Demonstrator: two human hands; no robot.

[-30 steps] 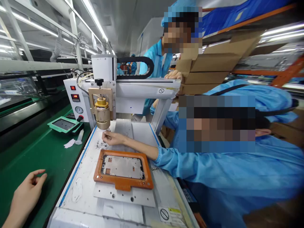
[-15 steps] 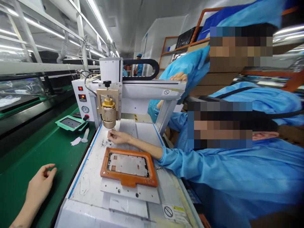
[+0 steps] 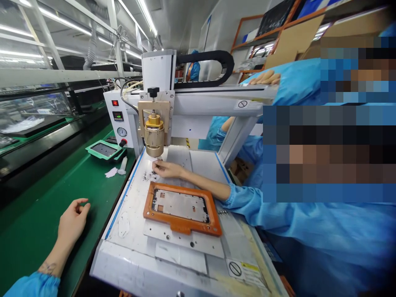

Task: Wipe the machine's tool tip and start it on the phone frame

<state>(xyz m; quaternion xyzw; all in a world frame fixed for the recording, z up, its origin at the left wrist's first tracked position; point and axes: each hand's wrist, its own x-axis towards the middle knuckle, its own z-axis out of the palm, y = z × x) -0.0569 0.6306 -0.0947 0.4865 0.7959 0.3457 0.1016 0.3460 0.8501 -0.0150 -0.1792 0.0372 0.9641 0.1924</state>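
My left hand rests on the green conveyor belt, fingers loosely curled and holding nothing, just left of the white dispensing machine's bed. My right hand is out of view. On the bed an orange fixture holds a metal phone frame. A co-worker in a blue coat reaches across, and that hand pinches at the tip under the brass dispensing head.
A green tray and a small syringe lie on the belt near the machine's control box. Another person's hand rests on the gantry beam. The co-worker's body fills the right side. Shelving runs along the left.
The view has moved in closer and shifted, so the machine sits further right. My left hand has stayed on the belt. The co-worker's hand stays at the nozzle.
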